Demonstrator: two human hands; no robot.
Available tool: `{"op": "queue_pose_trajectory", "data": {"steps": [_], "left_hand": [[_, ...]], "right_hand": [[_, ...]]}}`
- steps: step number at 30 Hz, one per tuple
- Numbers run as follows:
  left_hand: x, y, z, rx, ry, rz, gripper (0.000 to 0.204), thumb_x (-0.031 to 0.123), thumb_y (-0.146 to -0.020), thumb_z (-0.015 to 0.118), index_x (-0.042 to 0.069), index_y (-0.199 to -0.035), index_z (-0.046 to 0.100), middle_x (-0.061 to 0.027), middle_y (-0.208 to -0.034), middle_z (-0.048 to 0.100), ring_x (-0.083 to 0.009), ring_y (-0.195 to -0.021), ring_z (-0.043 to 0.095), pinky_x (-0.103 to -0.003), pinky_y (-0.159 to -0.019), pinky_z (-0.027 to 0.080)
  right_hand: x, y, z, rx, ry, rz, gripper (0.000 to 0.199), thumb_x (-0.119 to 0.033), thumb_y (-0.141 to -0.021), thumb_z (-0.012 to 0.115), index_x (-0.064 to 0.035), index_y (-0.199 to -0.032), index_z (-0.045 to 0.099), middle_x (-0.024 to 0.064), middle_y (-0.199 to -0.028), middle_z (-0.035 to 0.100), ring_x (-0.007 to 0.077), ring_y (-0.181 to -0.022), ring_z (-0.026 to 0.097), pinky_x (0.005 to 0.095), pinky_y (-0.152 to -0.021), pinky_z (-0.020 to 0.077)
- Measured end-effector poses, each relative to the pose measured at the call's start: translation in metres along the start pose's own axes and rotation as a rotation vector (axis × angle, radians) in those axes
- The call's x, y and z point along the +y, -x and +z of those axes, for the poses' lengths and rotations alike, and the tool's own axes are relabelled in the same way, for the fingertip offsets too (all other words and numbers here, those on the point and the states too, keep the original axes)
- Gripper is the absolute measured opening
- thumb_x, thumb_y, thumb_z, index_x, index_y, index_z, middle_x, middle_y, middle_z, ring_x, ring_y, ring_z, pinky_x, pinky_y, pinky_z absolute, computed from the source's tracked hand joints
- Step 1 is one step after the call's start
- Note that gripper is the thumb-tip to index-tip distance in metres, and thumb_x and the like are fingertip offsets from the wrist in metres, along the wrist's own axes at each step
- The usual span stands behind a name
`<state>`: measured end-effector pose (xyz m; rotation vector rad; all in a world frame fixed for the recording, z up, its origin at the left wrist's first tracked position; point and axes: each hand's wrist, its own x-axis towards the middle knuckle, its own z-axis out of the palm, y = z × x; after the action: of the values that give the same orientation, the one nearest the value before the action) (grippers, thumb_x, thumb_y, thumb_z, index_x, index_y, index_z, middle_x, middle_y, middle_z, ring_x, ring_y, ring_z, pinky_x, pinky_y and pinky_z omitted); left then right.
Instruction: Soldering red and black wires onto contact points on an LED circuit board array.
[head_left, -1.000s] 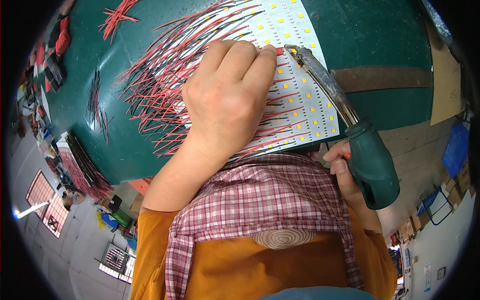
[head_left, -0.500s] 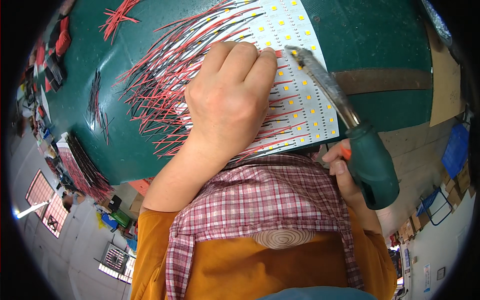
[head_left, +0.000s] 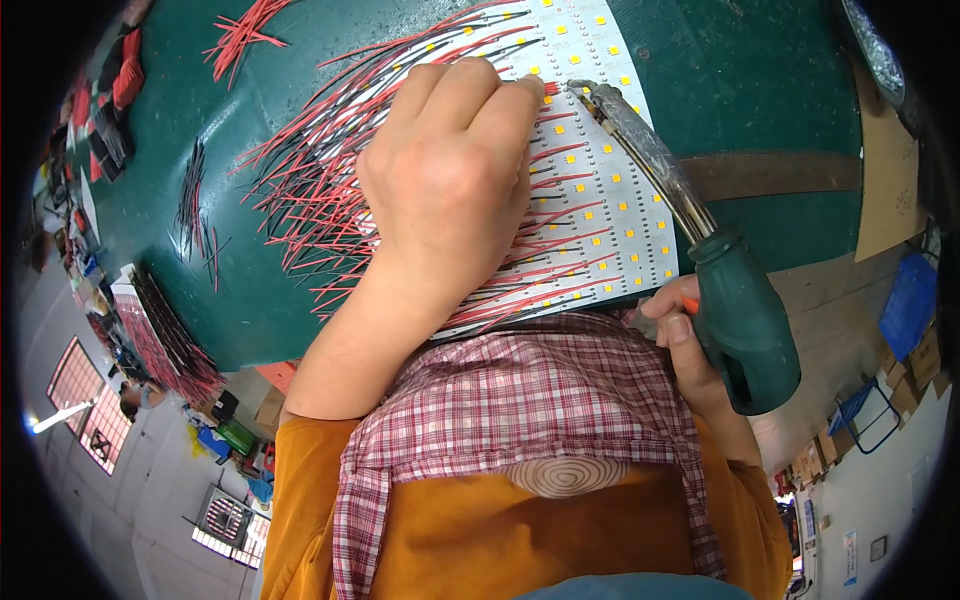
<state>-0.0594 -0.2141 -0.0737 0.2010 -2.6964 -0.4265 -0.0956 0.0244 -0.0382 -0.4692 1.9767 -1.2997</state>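
Observation:
A white LED circuit board [head_left: 640, 225] with rows of yellow LEDs lies on the green table. Many red and black wires [head_left: 320, 190] fan out to the left from its solder points. My left hand [head_left: 450, 170] is closed above the board, pinching the end of a red wire [head_left: 550, 88] against it; the fingertips are partly hidden. From the right, my right hand [head_left: 690, 340] grips a green-handled soldering iron [head_left: 745, 320] with a finger near its orange trigger. The iron's tip is at the board, just right of the pinched wire end.
Loose red wires [head_left: 245, 35] lie at the far left of the table, with a small dark wire bundle [head_left: 190, 195] nearer. Another wired board [head_left: 165, 325] sits at the left table edge. A brown strip [head_left: 770, 175] runs across the table's right part, beside cardboard [head_left: 888, 180].
My left hand has shifted slightly away and to the left. The iron's tip has moved a little the same way, staying close to the fingertips.

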Motion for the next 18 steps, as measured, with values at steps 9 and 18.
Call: {"op": "queue_pose_trajectory", "data": {"steps": [9,18], "left_hand": [[-0.0003,0.0000,0.0027,0.013,-0.018,0.007,0.024,0.002,-0.059,0.063,0.009,-0.082,0.066,-0.0012,-0.071,0.053,-0.0189,-0.070,0.055,-0.029,-0.054,0.047],[0.0005,-0.0015,0.0013,0.011,0.002,0.017,0.024,0.002,-0.057,0.064,0.009,-0.079,0.066,-0.0010,-0.071,0.054,-0.0187,-0.069,0.055,-0.029,-0.055,0.046]], "right_hand": [[0.0009,-0.0012,0.0019,0.014,0.107,-0.095,0.006,-0.001,-0.080,0.058,-0.0059,-0.081,0.061,0.0045,-0.078,0.064,0.0194,-0.072,0.059,0.0309,-0.067,0.0462],[0.0031,0.0017,0.0004,0.031,0.173,-0.102,0.007,-0.002,-0.078,0.061,-0.0066,-0.083,0.062,0.0041,-0.078,0.064,0.0198,-0.073,0.060,0.0294,-0.067,0.0469]]}}
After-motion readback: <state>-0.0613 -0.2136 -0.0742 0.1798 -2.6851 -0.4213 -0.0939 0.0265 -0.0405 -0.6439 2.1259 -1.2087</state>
